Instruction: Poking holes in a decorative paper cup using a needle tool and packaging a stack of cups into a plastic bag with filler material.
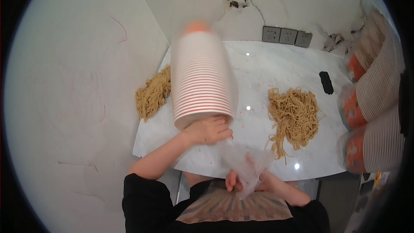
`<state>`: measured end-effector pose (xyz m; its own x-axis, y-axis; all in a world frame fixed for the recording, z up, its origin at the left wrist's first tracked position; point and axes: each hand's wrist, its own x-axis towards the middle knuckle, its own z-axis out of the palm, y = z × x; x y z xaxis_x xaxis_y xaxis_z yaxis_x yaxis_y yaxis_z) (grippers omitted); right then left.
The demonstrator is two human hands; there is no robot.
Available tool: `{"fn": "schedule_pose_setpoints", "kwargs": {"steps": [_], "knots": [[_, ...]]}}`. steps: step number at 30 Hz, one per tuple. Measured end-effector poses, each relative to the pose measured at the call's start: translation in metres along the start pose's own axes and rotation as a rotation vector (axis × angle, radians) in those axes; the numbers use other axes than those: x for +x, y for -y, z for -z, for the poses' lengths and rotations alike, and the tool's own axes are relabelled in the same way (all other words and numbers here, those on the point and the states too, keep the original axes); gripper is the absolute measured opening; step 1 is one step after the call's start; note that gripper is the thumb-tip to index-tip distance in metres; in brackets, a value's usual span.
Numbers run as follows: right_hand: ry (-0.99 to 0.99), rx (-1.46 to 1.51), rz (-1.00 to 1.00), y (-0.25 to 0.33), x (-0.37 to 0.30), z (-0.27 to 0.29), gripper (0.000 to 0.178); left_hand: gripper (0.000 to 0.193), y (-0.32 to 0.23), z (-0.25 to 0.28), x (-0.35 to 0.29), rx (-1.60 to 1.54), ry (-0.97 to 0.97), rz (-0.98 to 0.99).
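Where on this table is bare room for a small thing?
The widest bare patch lies between the cup stack and the right heap of tan strands; a narrower one, between that heap and the cups at right. Crowded: left side, with another heap beside the stack; near edge's middle, with left hand, right hand and plastic bag.

Long stack of nested cups (pixel 202 80): white, with fine reddish rim lines and orange at the blurred far end. It pointed away over the left part of the table (pixel 254 140), mouth toward the near edge; contact beneath could not be told. Clear plastic sleeve (pixel 249 164) enclosed it, gathered narrow past the mouth, loose end crumpled, flared rightward
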<state>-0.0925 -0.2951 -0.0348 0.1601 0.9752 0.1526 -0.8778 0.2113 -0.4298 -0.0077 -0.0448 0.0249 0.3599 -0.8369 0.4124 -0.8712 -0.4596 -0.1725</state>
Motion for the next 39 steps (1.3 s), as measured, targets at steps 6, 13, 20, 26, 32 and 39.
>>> {"fn": "schedule_pose_setpoints", "kwargs": {"steps": [6,13,20,26,32,39], "knots": [[-0.262,-0.017,0.345,0.014,-0.011,-0.018,0.077,0.013,0.016,-0.015,-0.010,0.217,-0.091,0.018],[-0.405,-0.562,0.768,0.038,-0.001,-0.033,0.090,0.023,0.029,-0.020,-0.033,0.236,-0.042,0.085],[-0.954,-0.283,0.849,0.068,0.007,-0.018,0.048,0.049,0.046,-0.019,-0.034,0.027,-0.001,0.140],[-0.988,-0.075,0.562,0.075,-0.010,-0.011,0.030,0.045,0.051,-0.038,-0.046,-0.082,0.053,0.309],[-1.142,-1.042,1.096,0.068,-0.001,-0.025,0.053,0.055,0.041,0.005,-0.005,-0.616,0.242,0.851],[-0.305,-2.591,0.912,0.063,0.027,-0.060,0.066,0.045,0.047,-0.023,-0.038,0.036,0.155,0.276]]}}
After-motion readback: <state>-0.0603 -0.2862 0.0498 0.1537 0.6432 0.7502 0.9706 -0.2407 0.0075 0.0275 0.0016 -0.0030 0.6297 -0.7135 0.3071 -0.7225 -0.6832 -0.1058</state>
